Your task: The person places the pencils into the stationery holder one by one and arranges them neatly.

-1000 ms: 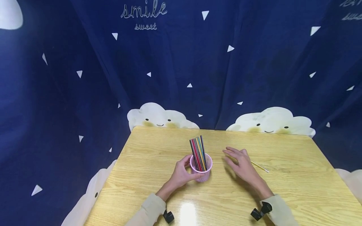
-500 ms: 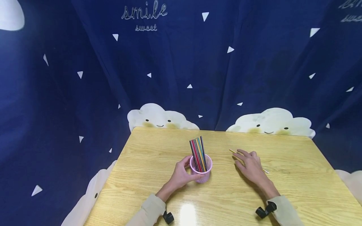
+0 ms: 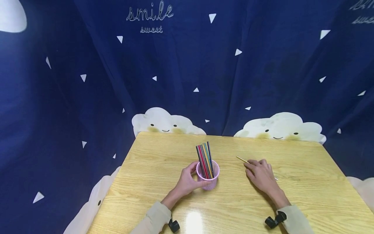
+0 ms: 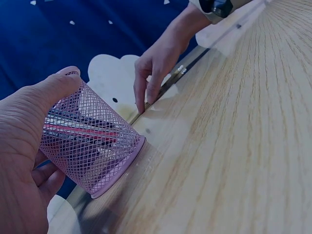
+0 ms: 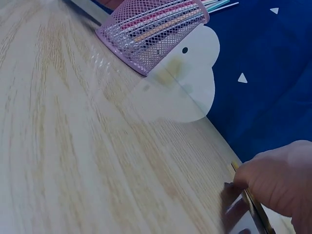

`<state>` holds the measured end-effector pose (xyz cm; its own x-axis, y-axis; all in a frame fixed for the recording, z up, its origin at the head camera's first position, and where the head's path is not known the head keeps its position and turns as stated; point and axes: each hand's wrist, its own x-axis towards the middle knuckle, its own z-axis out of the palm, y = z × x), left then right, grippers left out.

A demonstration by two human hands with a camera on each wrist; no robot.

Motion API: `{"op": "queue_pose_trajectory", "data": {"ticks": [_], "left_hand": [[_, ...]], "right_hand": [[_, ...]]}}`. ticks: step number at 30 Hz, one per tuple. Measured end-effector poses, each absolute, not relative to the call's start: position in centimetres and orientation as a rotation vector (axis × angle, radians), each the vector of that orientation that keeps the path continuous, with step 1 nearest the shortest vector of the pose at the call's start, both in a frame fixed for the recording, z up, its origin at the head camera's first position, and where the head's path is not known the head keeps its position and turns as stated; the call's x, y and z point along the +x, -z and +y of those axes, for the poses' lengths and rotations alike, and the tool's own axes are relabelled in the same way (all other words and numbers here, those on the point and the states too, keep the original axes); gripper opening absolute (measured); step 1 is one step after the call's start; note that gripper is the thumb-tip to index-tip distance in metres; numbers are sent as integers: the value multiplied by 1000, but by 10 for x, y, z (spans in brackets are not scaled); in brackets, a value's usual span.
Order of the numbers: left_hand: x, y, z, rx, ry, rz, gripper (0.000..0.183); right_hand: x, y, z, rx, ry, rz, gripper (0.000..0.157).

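Observation:
In the head view a pink mesh pencil cup (image 3: pixel 211 186) stands on the table, with my left hand (image 3: pixel 186 180) curled round its left side. Several coloured pencils (image 3: pixel 204 156), red, yellow, blue and dark, lean in it, their tops tilted toward the far left. To the right, a gold pencil (image 3: pixel 242 159) lies slantwise on the tabletop, its middle hidden under my right hand (image 3: pixel 262 177). The right wrist view shows thumb and fingers on either side of that gold pencil (image 5: pixel 257 212). From the left wrist, the right fingertips (image 4: pixel 141 105) reach down to the tabletop.
The light wooden table (image 3: pixel 163 149) ends at a dark blue curtain (image 3: pixel 187 65) printed with white triangles and smiling clouds. Black wrist cameras (image 3: pixel 174 226) sit at both sleeves.
My right hand has moved to the right and toward me, down onto the gold pencil, and its fingers have closed in on it. The left hand and cup have stayed in place.

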<state>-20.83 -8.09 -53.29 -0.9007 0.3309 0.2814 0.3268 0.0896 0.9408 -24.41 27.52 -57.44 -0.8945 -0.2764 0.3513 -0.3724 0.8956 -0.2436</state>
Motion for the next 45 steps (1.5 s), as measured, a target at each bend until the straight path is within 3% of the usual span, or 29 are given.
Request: {"op": "queue_pose_trajectory", "data": {"ticks": [18, 45], "left_hand": [[-223, 565, -78, 651, -1994, 2320, 83], [-222, 567, -82, 674, -1953, 2371, 83]], "right_hand": [[-237, 570, 278, 528, -218, -2787, 47], [-232, 558, 270, 592, -135, -2850, 47]]}}
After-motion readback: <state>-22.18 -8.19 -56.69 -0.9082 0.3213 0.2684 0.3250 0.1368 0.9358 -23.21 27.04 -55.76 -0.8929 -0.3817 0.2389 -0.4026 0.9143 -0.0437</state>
